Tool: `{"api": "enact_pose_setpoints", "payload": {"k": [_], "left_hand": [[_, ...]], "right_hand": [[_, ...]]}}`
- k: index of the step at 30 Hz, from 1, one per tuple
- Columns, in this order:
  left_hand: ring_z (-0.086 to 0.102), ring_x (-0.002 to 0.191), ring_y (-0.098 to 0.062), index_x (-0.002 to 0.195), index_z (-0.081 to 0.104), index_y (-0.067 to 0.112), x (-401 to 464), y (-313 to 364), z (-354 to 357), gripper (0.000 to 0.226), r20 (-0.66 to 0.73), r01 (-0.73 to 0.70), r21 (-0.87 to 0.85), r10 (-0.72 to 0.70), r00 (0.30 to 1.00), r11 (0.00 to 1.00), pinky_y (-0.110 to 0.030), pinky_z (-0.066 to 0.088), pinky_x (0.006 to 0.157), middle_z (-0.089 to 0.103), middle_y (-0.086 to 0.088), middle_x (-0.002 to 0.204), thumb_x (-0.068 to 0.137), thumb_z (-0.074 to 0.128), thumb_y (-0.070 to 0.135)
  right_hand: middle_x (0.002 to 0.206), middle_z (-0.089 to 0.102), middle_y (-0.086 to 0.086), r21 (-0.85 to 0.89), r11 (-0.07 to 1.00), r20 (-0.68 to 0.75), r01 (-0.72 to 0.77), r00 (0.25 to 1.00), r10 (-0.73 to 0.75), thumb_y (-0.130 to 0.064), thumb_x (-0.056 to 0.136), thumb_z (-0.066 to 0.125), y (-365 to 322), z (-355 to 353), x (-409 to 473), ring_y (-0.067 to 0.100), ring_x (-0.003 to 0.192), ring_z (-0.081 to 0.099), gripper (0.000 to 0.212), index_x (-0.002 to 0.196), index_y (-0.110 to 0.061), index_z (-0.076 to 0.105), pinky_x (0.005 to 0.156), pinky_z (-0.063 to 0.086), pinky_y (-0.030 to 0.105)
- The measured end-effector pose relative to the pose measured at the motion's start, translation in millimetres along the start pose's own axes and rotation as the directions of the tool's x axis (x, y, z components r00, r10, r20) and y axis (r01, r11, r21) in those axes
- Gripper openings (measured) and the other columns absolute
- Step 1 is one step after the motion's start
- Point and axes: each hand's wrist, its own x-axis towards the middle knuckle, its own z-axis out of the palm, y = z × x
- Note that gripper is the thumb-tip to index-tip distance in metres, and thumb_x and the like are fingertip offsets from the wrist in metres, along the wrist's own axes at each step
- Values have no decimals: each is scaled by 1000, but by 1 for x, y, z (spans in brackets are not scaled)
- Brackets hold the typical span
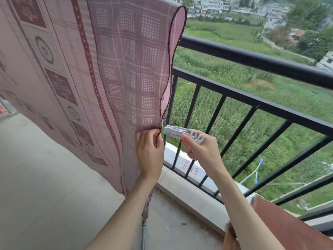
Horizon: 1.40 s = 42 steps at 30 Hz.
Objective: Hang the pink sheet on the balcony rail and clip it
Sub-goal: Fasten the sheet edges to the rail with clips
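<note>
The pink patterned sheet (86,73) hangs over something at the top of the frame and drapes down across the left half of the view. My left hand (149,152) pinches the sheet's dark-stitched right edge low down. Just to its right, my right hand (200,147) holds a grey-white clothes clip (177,132), its jaws pointing left toward the pinched edge, a small gap away. The black balcony rail (252,58) runs from behind the sheet to the right edge.
Black vertical bars (216,112) stand below the rail on a pale concrete kerb (189,197). A reddish-brown board (288,224) lies at the lower right. A thin metal pipe (143,235) rises from the grey floor under the sheet. Fields and buildings lie beyond.
</note>
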Motion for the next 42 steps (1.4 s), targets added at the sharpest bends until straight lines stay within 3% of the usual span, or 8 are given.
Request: {"api": "enact_pose_setpoints", "payload": {"k": [8,15,18,23,27,30,37,42], "left_hand": [[49,82,-14,83,66,2,2,1,-3,9,-7,52,-97,-52,999,994,-14,37,75,68,-7,79,74,66,0],[49,80,-13,81,66,4,4,-4,-6,9,33,44,-122,-40,999,992,-19,40,72,67,-5,76,78,61,12],[49,81,-14,81,65,4,4,-8,-8,4,40,43,-140,-38,998,989,-17,40,72,65,-6,77,77,64,5],[47,93,-9,98,55,6,-13,-13,-13,23,115,182,-221,-160,980,958,-4,34,82,53,-8,97,79,69,5],[41,93,-2,103,51,-1,-44,-44,-25,39,175,244,-103,-224,959,964,-2,30,86,44,-1,100,73,75,5],[47,101,-22,109,50,3,-83,-83,-33,45,329,345,93,-356,874,934,-20,35,88,47,-4,102,72,75,8],[47,117,-32,122,49,0,-153,-156,-24,45,619,411,438,-600,507,799,-36,36,100,53,-17,121,82,65,12],[54,108,-28,115,55,2,-173,-184,9,37,558,452,441,-631,539,775,-35,41,93,58,-12,113,83,65,15]], "right_hand": [[46,41,-8,-222,959,-130,175,970,-207,-27,86,65,11,19,8,15,46,32,23,67,-15,63,48,26,30],[41,42,-14,-347,919,-165,189,952,-259,-25,85,65,12,39,17,4,42,33,22,65,-21,60,46,24,19],[42,46,-22,-361,924,-116,124,977,-176,-29,84,66,15,40,19,-2,41,41,20,94,-12,69,47,25,11],[65,54,-19,-176,984,14,-17,1000,19,-44,64,73,29,30,13,-4,50,43,81,136,-21,45,58,36,15],[66,55,-15,-272,955,-18,-119,993,118,-30,79,71,79,19,1,-3,50,49,42,119,-22,59,58,37,18],[69,54,-15,-338,904,-117,-262,965,236,-22,88,61,139,17,-14,0,60,51,11,97,-20,66,61,38,20],[114,66,8,-586,677,-93,-445,867,489,-22,86,57,256,33,-24,29,108,57,25,109,-17,66,88,44,32],[126,60,5,-684,635,20,-358,862,507,-31,89,55,320,57,-9,25,119,52,36,124,-24,57,93,41,32]]}}
